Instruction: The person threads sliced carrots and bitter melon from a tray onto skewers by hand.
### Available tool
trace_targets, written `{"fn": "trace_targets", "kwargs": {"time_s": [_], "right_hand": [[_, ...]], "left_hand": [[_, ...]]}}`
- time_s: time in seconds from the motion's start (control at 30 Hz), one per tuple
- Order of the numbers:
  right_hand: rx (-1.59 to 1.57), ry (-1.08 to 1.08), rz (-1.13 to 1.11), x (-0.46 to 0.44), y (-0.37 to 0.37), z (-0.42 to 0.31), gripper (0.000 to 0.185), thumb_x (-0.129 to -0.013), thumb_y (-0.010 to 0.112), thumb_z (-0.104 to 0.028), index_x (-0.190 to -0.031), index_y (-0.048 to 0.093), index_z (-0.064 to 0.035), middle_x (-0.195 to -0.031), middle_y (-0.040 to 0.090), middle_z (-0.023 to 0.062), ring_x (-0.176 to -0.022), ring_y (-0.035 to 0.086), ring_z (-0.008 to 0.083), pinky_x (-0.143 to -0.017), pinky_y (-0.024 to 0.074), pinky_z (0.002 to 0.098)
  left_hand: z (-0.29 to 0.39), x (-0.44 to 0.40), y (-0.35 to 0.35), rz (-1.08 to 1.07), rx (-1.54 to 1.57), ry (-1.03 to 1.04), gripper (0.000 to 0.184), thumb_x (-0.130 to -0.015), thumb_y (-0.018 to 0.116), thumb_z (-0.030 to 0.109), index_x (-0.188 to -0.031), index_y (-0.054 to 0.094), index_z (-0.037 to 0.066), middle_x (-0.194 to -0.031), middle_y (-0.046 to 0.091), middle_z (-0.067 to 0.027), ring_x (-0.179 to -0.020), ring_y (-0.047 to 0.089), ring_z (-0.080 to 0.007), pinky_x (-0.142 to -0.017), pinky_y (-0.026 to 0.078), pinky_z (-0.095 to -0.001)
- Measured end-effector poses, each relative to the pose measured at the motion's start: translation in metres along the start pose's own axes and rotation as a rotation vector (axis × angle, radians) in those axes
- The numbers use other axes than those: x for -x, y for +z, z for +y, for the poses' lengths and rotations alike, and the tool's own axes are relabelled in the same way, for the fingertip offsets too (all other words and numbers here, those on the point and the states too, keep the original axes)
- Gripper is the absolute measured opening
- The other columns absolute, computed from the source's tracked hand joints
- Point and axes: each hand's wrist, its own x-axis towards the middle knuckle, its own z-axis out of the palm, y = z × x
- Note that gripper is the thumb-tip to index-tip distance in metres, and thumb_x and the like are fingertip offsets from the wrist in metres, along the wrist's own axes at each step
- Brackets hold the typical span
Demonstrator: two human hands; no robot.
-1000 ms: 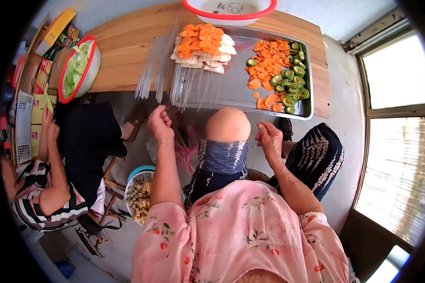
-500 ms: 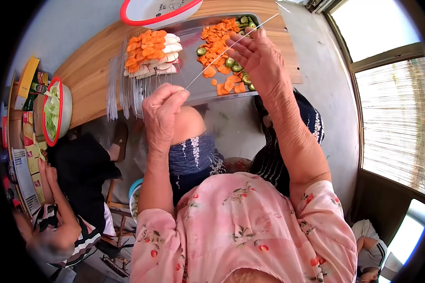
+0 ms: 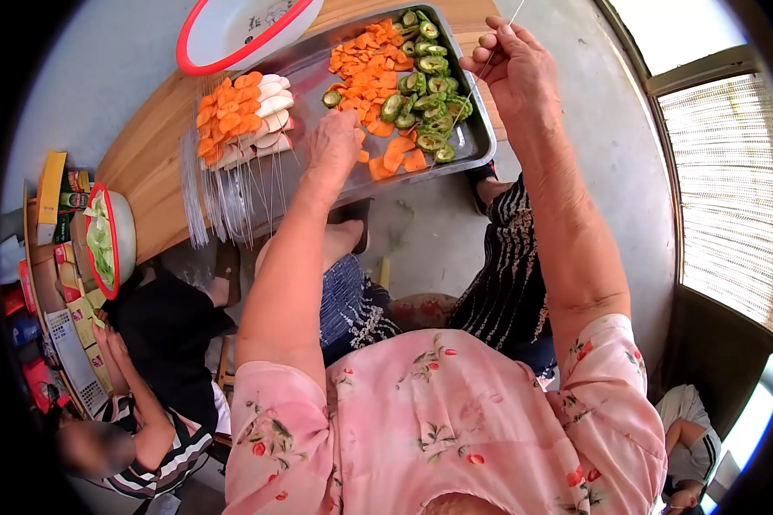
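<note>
A thin metal skewer (image 3: 516,11) is pinched in the fingers of my right hand (image 3: 524,75), above the right edge of the metal tray (image 3: 313,73). Its lower length slants down over the green bitter melon slices (image 3: 434,64). My left hand (image 3: 333,142) is down at the orange carrot slices (image 3: 371,56) in the tray, fingers curled; its fingertips are hidden, so what they hold cannot be seen. Left of that hand, filled skewers bearing carrot slices (image 3: 230,107) and white, pink-edged slices (image 3: 275,105) lie piled, their bare metal ends (image 3: 232,197) pointing toward me.
A white basin with a red rim (image 3: 199,26) stands at the back of the wooden table (image 3: 137,154). At left are a red-rimmed bowl of leafy greens (image 3: 103,240) and a seated person (image 3: 159,429). Another person (image 3: 687,438) is at lower right, near a window blind (image 3: 730,189).
My left hand has let go of the skewer's end and moved to the carrot slices. My right hand now grips the skewer, farther to the right. The view has shifted, showing more bitter melon slices.
</note>
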Motion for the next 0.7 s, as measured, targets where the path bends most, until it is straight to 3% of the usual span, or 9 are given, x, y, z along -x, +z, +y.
{"fn": "trace_targets", "kwargs": {"time_s": [0.2,0.5,0.6,0.7], "right_hand": [[0.100,0.020,-0.068,0.008,0.007,0.003,0.024,-0.095,0.042,-0.012,-0.107,0.049,0.0065,-0.069,0.054,0.0077,-0.056,0.056,0.0154,-0.051,0.0560,0.0318],[0.176,0.132,-0.163,0.026,0.020,0.010,0.023,-0.093,0.044,-0.010,-0.108,0.052,0.0068,-0.070,0.056,0.0089,-0.051,0.057,0.0156,-0.044,0.0522,0.0290],[0.215,0.155,-0.154,0.030,0.023,0.010,0.024,-0.093,0.046,-0.010,-0.107,0.052,0.0074,-0.069,0.056,0.0083,-0.049,0.056,0.0154,-0.043,0.0515,0.0288],[0.218,0.170,-0.154,0.031,0.024,0.012,0.023,-0.092,0.048,-0.011,-0.105,0.054,0.0073,-0.066,0.056,0.0077,-0.048,0.055,0.0147,-0.042,0.0507,0.0284]], "left_hand": [[-0.006,-0.003,0.022,-0.084,-0.108,0.013,0.029,-0.073,0.068,0.017,-0.095,0.052,0.007,-0.097,0.054,-0.0133,-0.091,0.055,-0.0352,-0.074,0.045,-0.0441],[-0.025,-0.013,0.024,-0.137,0.025,-0.029,0.035,-0.070,0.069,0.018,-0.100,0.055,0.007,-0.111,0.052,-0.0127,-0.099,0.055,-0.0321,-0.081,0.046,-0.0418],[-0.023,-0.010,0.022,-0.131,0.016,0.012,0.041,-0.067,0.072,0.020,-0.101,0.053,0.008,-0.101,0.054,-0.0129,-0.093,0.055,-0.0331,-0.078,0.045,-0.0414],[-0.014,-0.010,0.015,-0.170,0.018,-0.012,0.043,-0.066,0.073,0.022,-0.101,0.053,0.009,-0.102,0.054,-0.0135,-0.094,0.055,-0.0336,-0.078,0.045,-0.0420]]}}
